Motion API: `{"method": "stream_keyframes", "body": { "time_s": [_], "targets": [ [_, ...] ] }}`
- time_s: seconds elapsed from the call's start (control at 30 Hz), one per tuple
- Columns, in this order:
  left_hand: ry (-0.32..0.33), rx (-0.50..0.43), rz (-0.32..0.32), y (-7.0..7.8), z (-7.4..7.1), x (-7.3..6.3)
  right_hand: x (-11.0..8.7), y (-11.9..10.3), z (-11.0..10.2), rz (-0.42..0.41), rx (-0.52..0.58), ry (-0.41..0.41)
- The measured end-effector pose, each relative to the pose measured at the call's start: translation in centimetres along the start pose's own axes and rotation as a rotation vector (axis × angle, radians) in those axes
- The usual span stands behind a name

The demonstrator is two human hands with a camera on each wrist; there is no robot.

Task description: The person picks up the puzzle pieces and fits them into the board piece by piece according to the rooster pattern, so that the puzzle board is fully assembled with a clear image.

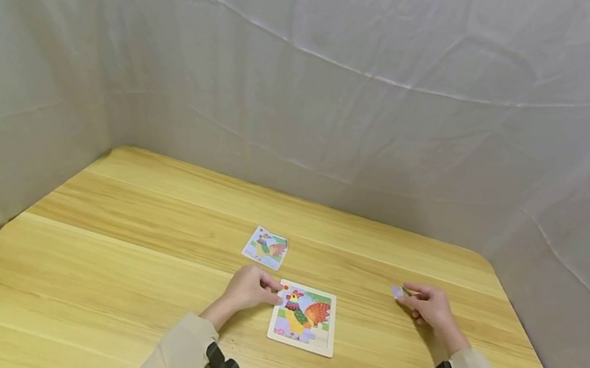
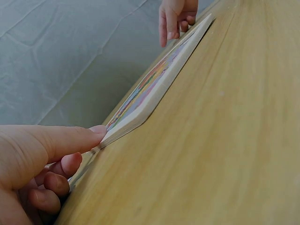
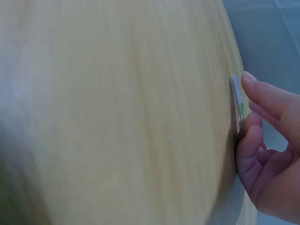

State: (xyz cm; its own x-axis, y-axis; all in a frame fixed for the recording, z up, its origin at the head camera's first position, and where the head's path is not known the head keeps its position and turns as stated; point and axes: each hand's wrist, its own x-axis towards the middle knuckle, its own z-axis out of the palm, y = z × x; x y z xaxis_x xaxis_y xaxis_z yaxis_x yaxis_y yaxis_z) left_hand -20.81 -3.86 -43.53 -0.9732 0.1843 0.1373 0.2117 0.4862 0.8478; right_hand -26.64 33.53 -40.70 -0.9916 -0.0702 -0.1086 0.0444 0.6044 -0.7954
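Note:
A square rooster jigsaw puzzle in a pale wooden frame (image 1: 300, 347) lies flat on the table. Its lower right part shows bare pale wood among the coloured pieces. My left hand (image 1: 250, 289) holds the frame's upper left edge, and in the left wrist view the thumb (image 2: 77, 140) lies on one corner with the other fingers curled below. Off to the right, my right hand (image 1: 430, 306) pinches a small purple and green puzzle piece (image 1: 397, 292). Seen from the right wrist, this piece (image 3: 236, 96) stands edge-on between thumb and fingers, close over the tabletop.
A picture card (image 1: 266, 248) with the same rooster lies behind the puzzle, slightly to its left. The wood-grain table (image 1: 123, 285) has rounded far corners. Pale grey cloth (image 1: 307, 114) hangs along its back and sides. Each wrist wears a black camera.

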Motion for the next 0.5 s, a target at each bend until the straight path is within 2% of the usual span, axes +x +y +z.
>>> {"method": "stream_keyframes", "body": {
  "time_s": [0.2, 0.5],
  "targets": [
    [0.001, -0.003, 0.004, 0.04, 0.0, 0.04, 0.41, 0.46, -0.1, -0.012, -0.016, -0.017],
    [0.004, 0.002, 0.005, -0.05, 0.02, -0.02, 0.68, 0.71, 0.29, -0.032, -0.051, 0.001]
  ]
}}
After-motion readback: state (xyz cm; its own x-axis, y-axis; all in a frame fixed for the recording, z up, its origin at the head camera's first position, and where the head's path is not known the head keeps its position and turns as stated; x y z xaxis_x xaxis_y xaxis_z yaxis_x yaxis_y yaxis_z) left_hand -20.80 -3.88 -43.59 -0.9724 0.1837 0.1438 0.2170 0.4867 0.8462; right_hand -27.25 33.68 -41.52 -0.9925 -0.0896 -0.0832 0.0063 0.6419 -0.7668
